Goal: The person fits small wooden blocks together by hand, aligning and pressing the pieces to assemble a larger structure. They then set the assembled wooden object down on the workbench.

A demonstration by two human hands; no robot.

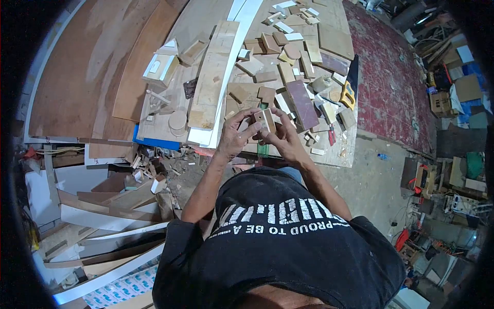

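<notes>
Between both hands, over the front edge of the workbench, is a small pale wooden block (265,120) with a dark spot on its face. My left hand (237,135) grips its left side, thumb laid toward the front. On the other side my right hand (286,138) closes its fingers around the block's right edge. Just beyond the hands lie a brown wood piece (266,95) and a long purple-faced board (302,104). A green object (263,150) shows below the hands at the bench edge.
Many wood offcuts (290,54) cover the bench. A handsaw (350,87) with a yellow handle lies at its right edge, near red-handled pliers (332,135). A long plank (216,72) and a small wooden box (160,69) are at left. Scrap boards (103,216) fill the lower left.
</notes>
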